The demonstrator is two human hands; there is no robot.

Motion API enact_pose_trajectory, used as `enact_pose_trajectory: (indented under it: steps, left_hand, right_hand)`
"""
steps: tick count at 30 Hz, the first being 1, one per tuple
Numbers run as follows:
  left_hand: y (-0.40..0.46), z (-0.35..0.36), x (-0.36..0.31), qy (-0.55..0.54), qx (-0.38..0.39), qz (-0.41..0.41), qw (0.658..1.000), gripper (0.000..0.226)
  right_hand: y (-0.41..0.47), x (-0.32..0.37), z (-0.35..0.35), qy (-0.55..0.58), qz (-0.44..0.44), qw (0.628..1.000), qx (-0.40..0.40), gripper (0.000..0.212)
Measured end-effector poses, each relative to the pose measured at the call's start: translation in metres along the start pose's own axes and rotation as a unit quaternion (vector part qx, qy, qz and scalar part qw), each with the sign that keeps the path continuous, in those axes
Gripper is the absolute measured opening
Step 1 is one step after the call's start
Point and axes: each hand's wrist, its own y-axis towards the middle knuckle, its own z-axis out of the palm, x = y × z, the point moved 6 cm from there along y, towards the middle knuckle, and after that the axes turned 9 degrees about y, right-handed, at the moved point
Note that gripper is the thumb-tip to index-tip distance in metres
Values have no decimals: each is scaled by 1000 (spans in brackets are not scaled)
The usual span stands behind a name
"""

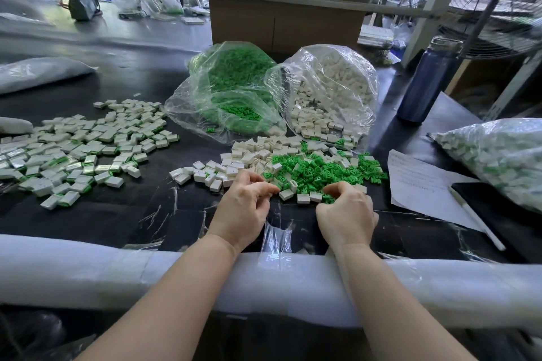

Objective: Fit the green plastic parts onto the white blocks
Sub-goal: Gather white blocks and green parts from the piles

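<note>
A loose heap of green plastic parts (319, 171) lies mixed with bare white blocks (231, 165) on the black table, just beyond both hands. My left hand (243, 208) has its fingers curled, fingertips meeting the thumb at the near edge of the white blocks. What it holds is hidden. My right hand (347, 212) curls its fingers down onto green parts at the heap's near edge. A few white blocks (303, 196) lie between the two hands. At the left spreads a wide pile of fitted blocks (79, 149) with green edges showing.
Two open clear bags stand behind the heap, one of green parts (231, 88) and one of white blocks (331, 97). A dark blue bottle (425, 82), a paper sheet (419, 184), a pen (478, 220) and a filled bag (498, 155) are on the right. White foam padding (117, 269) covers the near table edge.
</note>
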Motion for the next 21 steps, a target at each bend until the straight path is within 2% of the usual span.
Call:
enact_pose_trajectory:
  steps: [4,8,11,13,17,21]
  left_hand:
    - [0,1,0,-14,18,-4,1000,20]
    - [1,1,0,-11,20,-2,1000,19]
    - [1,1,-1,-6,17,5,1000,18]
    - [0,2,0,-18,24,3,1000,19]
    - [1,2,3,-69,32,-28,997,21]
    - [1,4,8,-118,49,-64,990,20]
  right_hand:
    - [-1,-2,2,-47,26,999,12,21]
    - [0,0,1,-65,1,998,5,11]
    - [0,0,0,-49,-9,999,-2,12]
    - [0,3,1,-7,-34,999,0,12]
    - [-4,15,3,159,-112,981,23,9]
    - [-8,20,7,243,-124,960,68,22]
